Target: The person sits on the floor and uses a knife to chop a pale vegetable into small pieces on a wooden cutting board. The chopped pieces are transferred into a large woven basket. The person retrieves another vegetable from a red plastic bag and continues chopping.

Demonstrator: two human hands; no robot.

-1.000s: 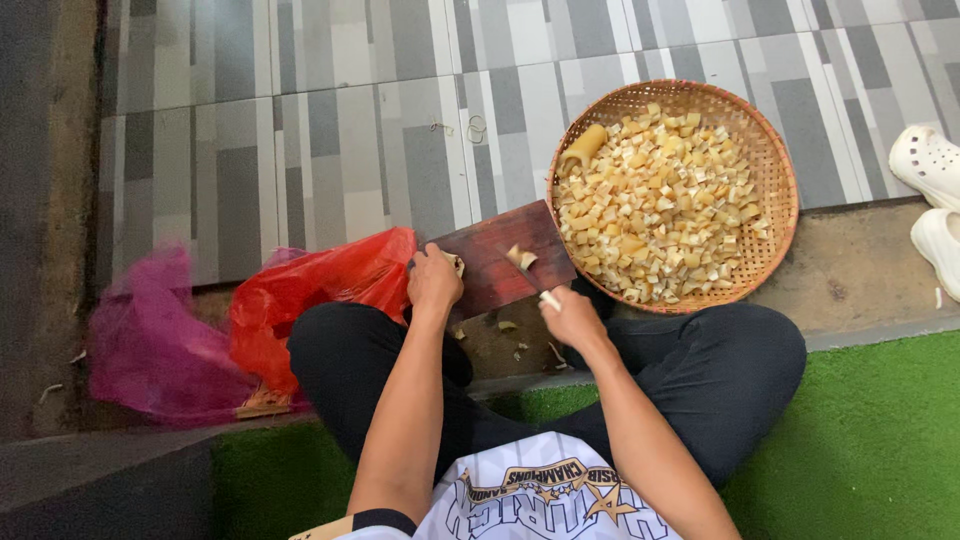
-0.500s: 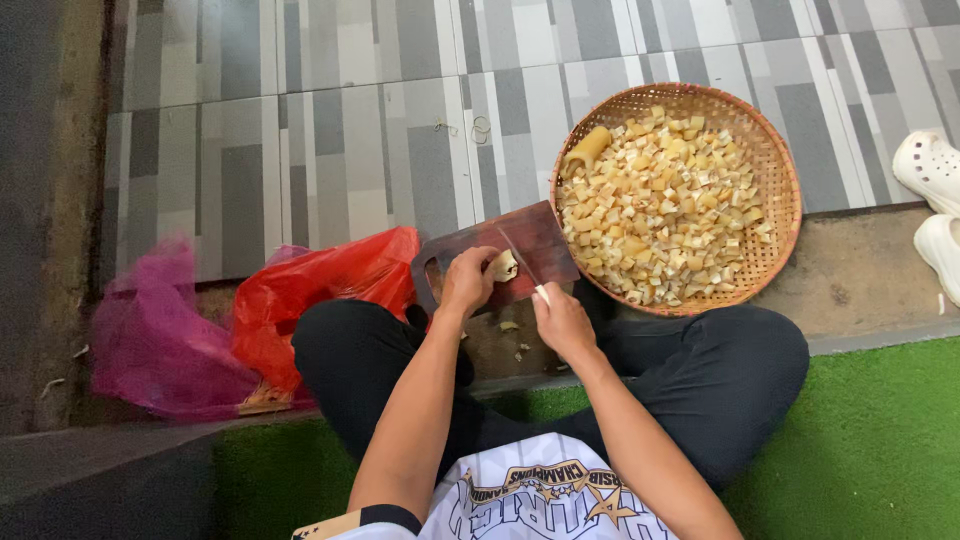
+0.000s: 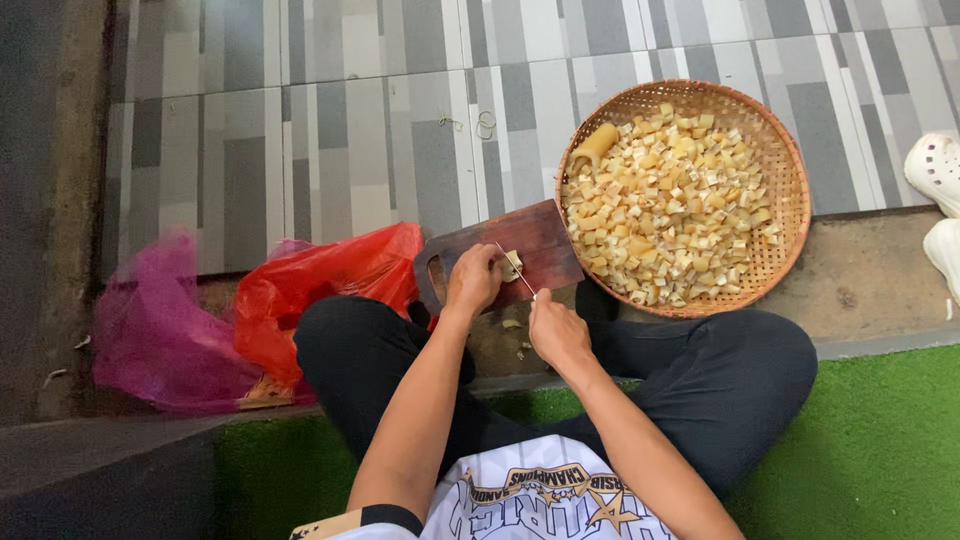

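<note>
We see the left hand (image 3: 472, 280) pinning a pale yellow chunk (image 3: 512, 264) on the dark wooden cutting board (image 3: 545, 240), fingers curled onto it. The right hand (image 3: 556, 330), clenched round a thin knife (image 3: 515, 270), lies nearer us; the blade slants away towards the chunk, just right of the left fingertips.
</note>
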